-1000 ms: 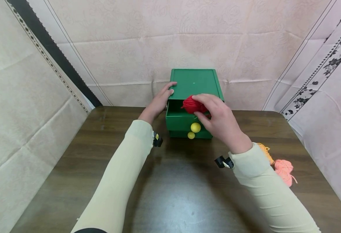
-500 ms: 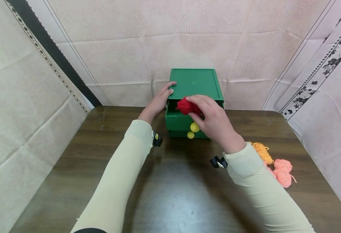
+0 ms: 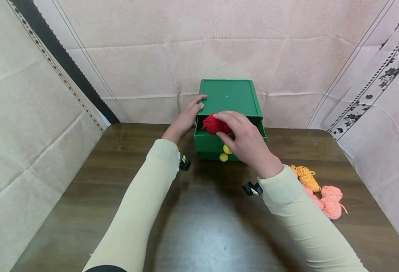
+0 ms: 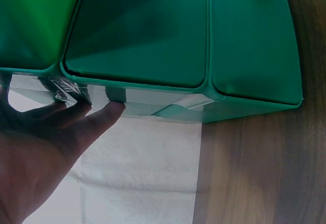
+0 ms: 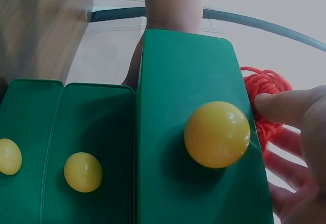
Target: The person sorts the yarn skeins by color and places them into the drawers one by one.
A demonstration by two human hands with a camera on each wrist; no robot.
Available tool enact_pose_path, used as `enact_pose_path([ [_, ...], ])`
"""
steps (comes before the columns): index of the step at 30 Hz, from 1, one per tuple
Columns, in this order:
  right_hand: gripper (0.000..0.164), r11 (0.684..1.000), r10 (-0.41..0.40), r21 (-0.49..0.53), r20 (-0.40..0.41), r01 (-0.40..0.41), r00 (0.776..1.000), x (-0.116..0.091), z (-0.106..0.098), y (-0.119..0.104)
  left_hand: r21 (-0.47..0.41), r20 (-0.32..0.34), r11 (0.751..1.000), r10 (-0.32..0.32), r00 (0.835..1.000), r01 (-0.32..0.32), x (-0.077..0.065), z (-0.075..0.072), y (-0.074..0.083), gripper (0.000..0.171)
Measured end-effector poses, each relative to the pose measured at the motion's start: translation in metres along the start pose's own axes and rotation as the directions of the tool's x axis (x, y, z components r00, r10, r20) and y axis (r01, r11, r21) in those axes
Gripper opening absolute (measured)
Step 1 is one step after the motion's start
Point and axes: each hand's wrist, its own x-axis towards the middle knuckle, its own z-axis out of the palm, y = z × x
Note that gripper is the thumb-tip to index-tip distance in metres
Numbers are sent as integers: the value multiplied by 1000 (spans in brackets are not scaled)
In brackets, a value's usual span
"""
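Note:
A green drawer box [image 3: 230,97] stands at the back of the table, its top drawer [image 3: 208,143] pulled out. Just above that drawer, my right hand [image 3: 248,143] holds a ball of red yarn [image 3: 213,124] between thumb and fingers. The right wrist view shows the yarn [image 5: 266,89] right behind the drawer front [image 5: 191,71] with its yellow knob [image 5: 217,134]. My left hand [image 3: 186,118] rests against the box's left side, fingertips at the top edge. In the left wrist view its fingers [image 4: 97,124] press that side, fairly straight.
Balls of orange yarn [image 3: 307,177] and pink yarn [image 3: 331,202] lie on the brown wooden table [image 3: 199,226], by my right forearm, which hides part of them. A pale patterned cloth [image 3: 185,49] hangs behind the box. Lower drawers with yellow knobs [image 5: 83,172] are pushed in.
My right hand has moved left with the red yarn, across the open top drawer. More of the orange and pink yarn now shows beside the forearm. My left hand has stayed in place.

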Motion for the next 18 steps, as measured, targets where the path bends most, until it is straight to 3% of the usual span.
enact_pose_path([
  [3, 50, 1000, -4, -4, 0, 4, 1000, 0, 1, 0, 6, -1, 1000, 9, 1000, -9, 0, -1, -1, 45],
  [10, 46, 1000, -4, -7, 6, 4, 1000, -1, -2, 1, 0, -27, 999, 46, 999, -46, 21, -4, -26, 41],
  [18, 43, 999, -33, -6, -21, 33, 999, -6, -2, 1, -7, -46, 998, 59, 997, -59, 23, -2, -28, 40],
])
